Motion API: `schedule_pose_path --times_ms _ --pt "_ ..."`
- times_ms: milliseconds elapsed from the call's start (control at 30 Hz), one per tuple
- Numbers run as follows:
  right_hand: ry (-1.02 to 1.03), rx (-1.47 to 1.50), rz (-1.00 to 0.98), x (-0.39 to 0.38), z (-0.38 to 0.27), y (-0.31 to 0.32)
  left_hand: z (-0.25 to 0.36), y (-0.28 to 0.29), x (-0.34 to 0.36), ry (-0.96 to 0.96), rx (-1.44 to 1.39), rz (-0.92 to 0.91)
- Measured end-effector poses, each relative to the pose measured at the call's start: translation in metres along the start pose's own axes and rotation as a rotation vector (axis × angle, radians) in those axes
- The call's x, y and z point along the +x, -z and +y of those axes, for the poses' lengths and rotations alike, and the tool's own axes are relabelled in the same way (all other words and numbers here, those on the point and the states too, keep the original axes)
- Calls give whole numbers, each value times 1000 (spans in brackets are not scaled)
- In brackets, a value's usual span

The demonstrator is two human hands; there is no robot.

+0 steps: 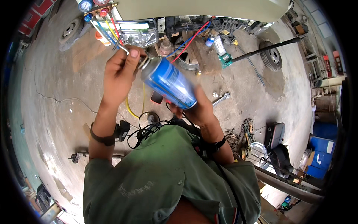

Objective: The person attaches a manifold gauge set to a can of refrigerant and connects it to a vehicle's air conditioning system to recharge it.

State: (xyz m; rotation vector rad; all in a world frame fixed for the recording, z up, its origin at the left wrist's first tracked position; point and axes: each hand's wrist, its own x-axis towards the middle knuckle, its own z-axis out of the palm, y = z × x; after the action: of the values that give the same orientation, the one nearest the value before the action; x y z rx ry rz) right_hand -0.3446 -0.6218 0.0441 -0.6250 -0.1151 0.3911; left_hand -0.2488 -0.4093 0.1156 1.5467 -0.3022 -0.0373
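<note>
A blue and silver canister (169, 82) is held up in front of me, tilted with its top toward the upper left. My right hand (199, 106) is wrapped round its lower end and slightly blurred. At the canister's top, my left hand (123, 69) closes thumb and fingers on a metal can-tap valve (122, 45), whose stem sticks out past the thumb. The fingers partly hide where valve and canister meet. Beyond the left hand hangs a gauge manifold (100, 11) with blue and red knobs and blue, yellow and red hoses.
A car front with its bumper off (149, 31) spans the far side. On the floor are another blue canister (210, 40), a green jack (225, 59) with a long black handle, a wrench (222, 99), wheels (271, 56) and a chain (246, 130). Black cables (145, 130) lie near my feet.
</note>
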Motion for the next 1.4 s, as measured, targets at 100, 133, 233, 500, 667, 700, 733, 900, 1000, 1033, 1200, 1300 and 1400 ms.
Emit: schedule_pose_path --times_ms 100,133,233,500,667,700,733,900,1000,1033,1200,1300,1400 --pt "515 -822 282 5 7 -22 7 -6 6 27 -22 33" --pt "517 -950 252 5 3 -20 5 -6 8 7 58 57" --pt "117 -547 194 1 -8 -30 12 -1 10 106 -14 21" --pt "403 -825 236 6 -2 -33 6 -3 25 36 194 28" --pt "26 -383 166 4 -5 -36 16 -5 30 40 153 -18" --pt "-110 -36 122 4 -4 -37 21 -4 31 56 196 -34" --pt "-272 294 -14 7 -1 -13 22 -7 32 59 180 -41" --pt "-26 -91 132 19 6 -30 16 -2 40 41 228 -27" --pt "677 -963 316 26 11 -30 12 -2 43 66 255 8" --pt "492 -779 241 23 9 -29 12 0 41 69 252 11" --pt "-107 182 2 19 5 -22 13 4 40 47 222 -40" --pt "-245 480 -133 24 3 -20 13 4 43 4 215 -54" --pt "463 -790 156 23 8 -25 7 3 44 34 268 13"
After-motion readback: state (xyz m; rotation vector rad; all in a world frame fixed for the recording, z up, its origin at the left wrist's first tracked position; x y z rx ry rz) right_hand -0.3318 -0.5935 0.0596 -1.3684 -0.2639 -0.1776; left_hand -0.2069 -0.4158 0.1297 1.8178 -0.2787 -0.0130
